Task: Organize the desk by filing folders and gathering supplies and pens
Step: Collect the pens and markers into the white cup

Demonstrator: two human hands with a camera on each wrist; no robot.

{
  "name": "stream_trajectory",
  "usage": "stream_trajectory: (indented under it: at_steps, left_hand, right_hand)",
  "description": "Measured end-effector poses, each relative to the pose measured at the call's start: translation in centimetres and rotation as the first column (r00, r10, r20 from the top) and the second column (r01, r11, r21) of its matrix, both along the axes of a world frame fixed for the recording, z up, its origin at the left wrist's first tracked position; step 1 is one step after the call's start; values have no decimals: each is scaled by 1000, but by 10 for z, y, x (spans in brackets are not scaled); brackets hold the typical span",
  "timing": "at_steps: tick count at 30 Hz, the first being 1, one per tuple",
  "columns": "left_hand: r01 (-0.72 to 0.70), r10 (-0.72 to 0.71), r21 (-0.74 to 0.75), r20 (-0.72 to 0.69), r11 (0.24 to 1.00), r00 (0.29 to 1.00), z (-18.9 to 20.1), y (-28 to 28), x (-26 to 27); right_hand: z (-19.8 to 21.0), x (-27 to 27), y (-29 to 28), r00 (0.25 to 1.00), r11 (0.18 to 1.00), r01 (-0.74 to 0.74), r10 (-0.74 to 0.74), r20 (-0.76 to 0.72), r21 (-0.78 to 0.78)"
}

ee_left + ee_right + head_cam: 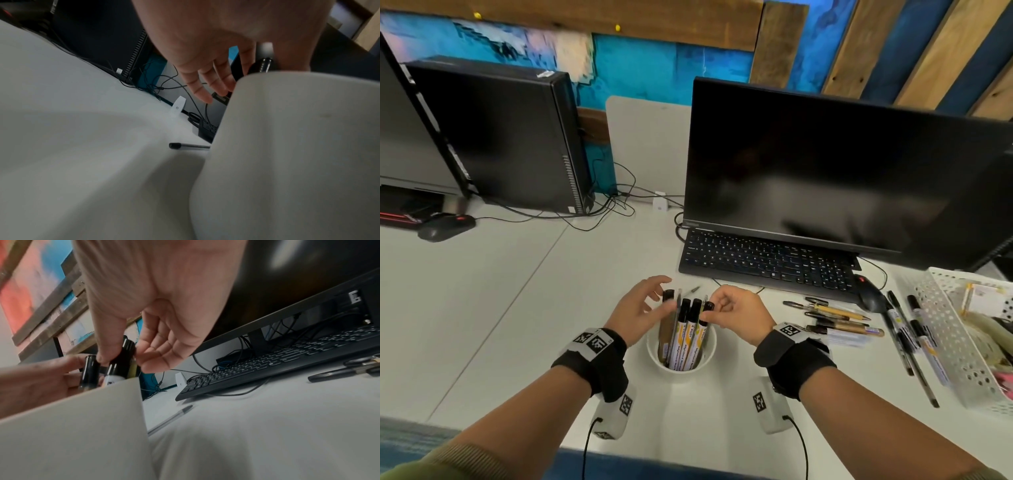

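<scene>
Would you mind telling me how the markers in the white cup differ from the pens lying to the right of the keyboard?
The markers stand upright, bunched inside the white cup; the loose pens lie flat, scattered on the desk. The right hand pinches one marker's cap and the left hand touches another; nobody touches the loose pens. Several in both groups have black caps.

Setting: office workstation. White table (524, 291) carries a dark monitor (842, 171) with black keyboard (767, 260) and mouse (871, 296) in front, a black desktop tower (496, 137) to the left, tangled cables (616, 202) behind. Loose pens (835, 317), a white pen cup (681, 353) and a perforated white basket (948, 329) of supplies. Low grey divider panel (647, 144) at the back edge.
</scene>
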State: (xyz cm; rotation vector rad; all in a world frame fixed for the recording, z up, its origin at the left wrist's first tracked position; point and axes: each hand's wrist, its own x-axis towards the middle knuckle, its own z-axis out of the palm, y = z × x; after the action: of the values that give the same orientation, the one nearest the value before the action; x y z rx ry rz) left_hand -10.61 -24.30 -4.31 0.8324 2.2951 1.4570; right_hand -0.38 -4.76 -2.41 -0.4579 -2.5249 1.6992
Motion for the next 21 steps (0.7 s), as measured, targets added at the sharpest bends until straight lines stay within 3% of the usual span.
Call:
stream_trajectory:
  at_steps: [4, 7, 10, 14, 21]
  left_hand:
    - [-106, 104, 35, 70, 994, 992, -2, 3, -18]
    - [-71, 77, -64, 97, 995, 992, -13, 8, -35]
    - [-6, 33, -188, 142, 982, 989, -24, 13, -48]
    - [43, -14, -339, 87, 940, 996, -31, 25, -57]
    - [65, -87, -602, -7, 796, 996, -43, 37, -63]
  right_hand:
    - [-3, 3, 2, 997, 993, 70, -71, -3, -98]
    - [-5, 6, 5, 989, 973, 151, -150, 19, -177]
    - [-13, 9, 11, 980, 967, 197, -189, 64, -160]
    - [-29, 14, 15, 974, 981, 163, -144, 176, -105]
    - [-29, 12, 4, 964, 908, 126, -17, 266, -399]
